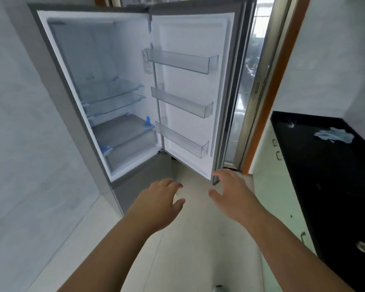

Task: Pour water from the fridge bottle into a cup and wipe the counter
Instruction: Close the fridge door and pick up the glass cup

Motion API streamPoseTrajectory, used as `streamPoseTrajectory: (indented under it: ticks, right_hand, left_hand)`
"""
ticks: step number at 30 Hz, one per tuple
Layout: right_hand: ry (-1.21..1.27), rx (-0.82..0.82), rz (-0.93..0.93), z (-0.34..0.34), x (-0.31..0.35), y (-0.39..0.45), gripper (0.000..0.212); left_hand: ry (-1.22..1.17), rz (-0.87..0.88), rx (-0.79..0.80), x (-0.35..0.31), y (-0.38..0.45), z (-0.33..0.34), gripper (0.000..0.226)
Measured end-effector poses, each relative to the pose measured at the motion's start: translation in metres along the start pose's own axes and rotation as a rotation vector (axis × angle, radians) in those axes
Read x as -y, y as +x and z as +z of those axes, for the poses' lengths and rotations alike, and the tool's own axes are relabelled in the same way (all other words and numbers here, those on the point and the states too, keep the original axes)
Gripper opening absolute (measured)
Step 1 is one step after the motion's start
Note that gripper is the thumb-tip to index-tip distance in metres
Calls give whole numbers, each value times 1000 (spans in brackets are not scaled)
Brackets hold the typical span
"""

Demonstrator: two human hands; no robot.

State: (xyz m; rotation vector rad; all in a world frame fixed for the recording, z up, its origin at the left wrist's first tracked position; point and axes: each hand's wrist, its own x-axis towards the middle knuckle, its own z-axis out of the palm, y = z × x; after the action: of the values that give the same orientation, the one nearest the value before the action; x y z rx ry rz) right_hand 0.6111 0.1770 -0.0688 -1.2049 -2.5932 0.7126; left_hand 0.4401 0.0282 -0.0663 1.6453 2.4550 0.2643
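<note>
The fridge [97,85] stands open in front of me, its door [190,93] swung wide to the right. I see no bottle on its glass shelves or in the door racks. My left hand [158,203] hovers below the fridge opening, fingers loosely spread and holding nothing. My right hand [232,192] reaches toward the door's lower corner, fingers straight, fingertips close to its edge; whether they touch it I cannot tell. A light blue cloth [333,134] lies crumpled on the black counter [325,175] at the right. No cup is visible.
A tiled wall runs along the left. Pale cabinets [274,178] with small handles sit under the counter. Behind the fridge door is a doorway [251,60] with an orange frame. Light floor tiles stretch between fridge and cabinets.
</note>
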Motion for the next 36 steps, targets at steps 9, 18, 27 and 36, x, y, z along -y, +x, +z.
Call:
streamPoseTrajectory:
  ticks: [9, 18, 27, 36]
  right_hand:
    - [-104, 40, -298, -65, 18, 231, 70]
    - [-237, 171, -157, -76, 10, 352, 65]
    - [-205, 336, -395, -72, 26, 352, 55]
    - [38, 102, -767, -80, 52, 305, 36]
  left_hand:
    - [-29, -172, -147, -14, 146, -36, 58]
    - [-67, -250, -179, -10, 224, -51, 62]
    - [-185, -326, -178, 0, 265, -48, 69]
    - [-326, -376, -278, 17, 269, -41, 66]
